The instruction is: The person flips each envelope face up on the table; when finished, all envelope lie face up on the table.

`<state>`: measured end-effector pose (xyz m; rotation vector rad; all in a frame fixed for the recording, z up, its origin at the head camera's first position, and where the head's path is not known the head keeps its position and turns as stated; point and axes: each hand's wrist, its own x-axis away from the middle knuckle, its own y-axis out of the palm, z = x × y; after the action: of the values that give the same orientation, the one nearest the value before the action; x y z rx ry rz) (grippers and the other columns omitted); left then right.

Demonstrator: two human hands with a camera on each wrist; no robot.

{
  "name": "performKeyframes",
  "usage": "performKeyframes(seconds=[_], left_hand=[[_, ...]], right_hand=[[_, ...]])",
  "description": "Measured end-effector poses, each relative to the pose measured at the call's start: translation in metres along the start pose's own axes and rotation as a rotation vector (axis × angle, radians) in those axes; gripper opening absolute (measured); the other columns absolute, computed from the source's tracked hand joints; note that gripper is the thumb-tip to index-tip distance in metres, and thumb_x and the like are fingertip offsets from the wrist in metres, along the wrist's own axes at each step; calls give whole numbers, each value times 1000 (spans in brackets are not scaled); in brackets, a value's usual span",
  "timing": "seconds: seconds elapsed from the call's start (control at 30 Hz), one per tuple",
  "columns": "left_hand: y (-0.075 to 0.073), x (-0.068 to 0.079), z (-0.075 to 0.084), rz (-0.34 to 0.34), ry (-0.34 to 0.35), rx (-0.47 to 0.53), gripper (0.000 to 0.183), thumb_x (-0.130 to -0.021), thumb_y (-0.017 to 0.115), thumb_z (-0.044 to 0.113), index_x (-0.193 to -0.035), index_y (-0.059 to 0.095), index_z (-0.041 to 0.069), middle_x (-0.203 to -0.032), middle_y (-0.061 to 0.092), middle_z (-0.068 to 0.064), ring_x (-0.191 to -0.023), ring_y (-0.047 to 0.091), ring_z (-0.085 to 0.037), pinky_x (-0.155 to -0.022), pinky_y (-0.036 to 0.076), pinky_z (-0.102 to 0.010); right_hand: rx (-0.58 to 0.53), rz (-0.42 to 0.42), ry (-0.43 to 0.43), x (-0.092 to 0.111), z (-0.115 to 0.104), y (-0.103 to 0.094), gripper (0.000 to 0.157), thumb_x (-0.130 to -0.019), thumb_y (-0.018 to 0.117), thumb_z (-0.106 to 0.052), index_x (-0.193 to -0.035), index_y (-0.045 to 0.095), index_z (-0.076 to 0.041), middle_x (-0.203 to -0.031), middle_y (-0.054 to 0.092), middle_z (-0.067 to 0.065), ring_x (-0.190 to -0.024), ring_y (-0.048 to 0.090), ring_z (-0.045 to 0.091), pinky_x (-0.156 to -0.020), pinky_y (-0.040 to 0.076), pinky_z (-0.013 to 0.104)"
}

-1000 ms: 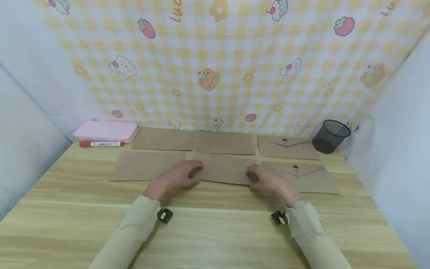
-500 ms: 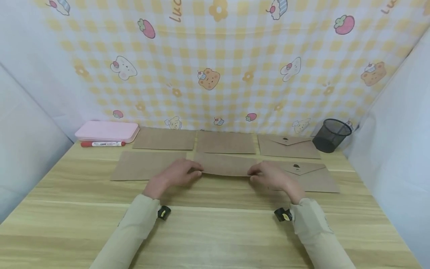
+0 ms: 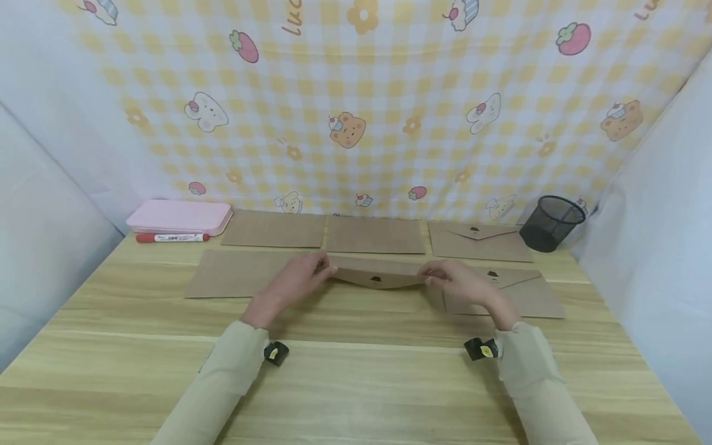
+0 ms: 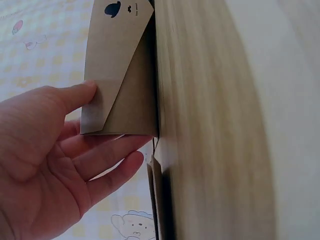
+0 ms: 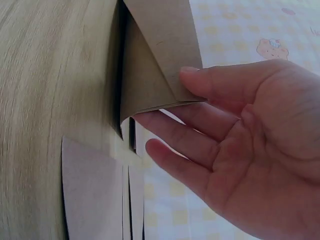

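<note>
Both hands pinch the near edge of a brown paper envelope [image 3: 381, 280] in the front row's middle, tilting it up off the table. Its flap, printed with a black hat and moustache, faces the person. At its left end, my left hand [image 3: 303, 275] has the thumb on the flap side and fingers behind, plain in the left wrist view [image 4: 50, 150]. My right hand [image 3: 458, 281] grips the right end in the same way, thumb over the flap's corner. Beside the hands lie a plain-side-up envelope [image 3: 239, 272] on the left and a flap-side-up envelope [image 3: 506, 300] on the right.
A back row holds two plain-side-up envelopes, left [image 3: 272, 229] and middle [image 3: 375, 235], and a flap-side-up envelope [image 3: 481, 246] at right. A pink case [image 3: 179, 216] and red-capped marker [image 3: 172, 238] lie back left. A black mesh pen holder [image 3: 550, 224] stands back right.
The middle front envelope's near edge has risen from the table and tipped back, bringing its printed flap into view. Both hands have lifted slightly with it.
</note>
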<state>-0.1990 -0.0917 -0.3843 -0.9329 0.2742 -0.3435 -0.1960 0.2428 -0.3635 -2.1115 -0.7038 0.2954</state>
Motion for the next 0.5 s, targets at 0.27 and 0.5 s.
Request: performKeyframes(seconds=[0.27,0.5], left_hand=[[0,1,-9,48,-52,166,21,-93,58,30,-89,54,10,-81,64,-5,-55,57,-15,-54,48,-28],[-2,2,-12,51,-77,206,19,-95,55,26,-95,52,8,-101,65,-17,-64,62,-22,-64,52,-31]], right_hand=[[-137,61,79,0,0,-3,27,-97,51,-17,-117,53,0,-105,66,14,-99,61,30,-82,47,48],[-135,136,98,-6,0,3,26,-99,46,-18,-118,40,-1,-84,66,15,-59,57,26,-54,47,32]])
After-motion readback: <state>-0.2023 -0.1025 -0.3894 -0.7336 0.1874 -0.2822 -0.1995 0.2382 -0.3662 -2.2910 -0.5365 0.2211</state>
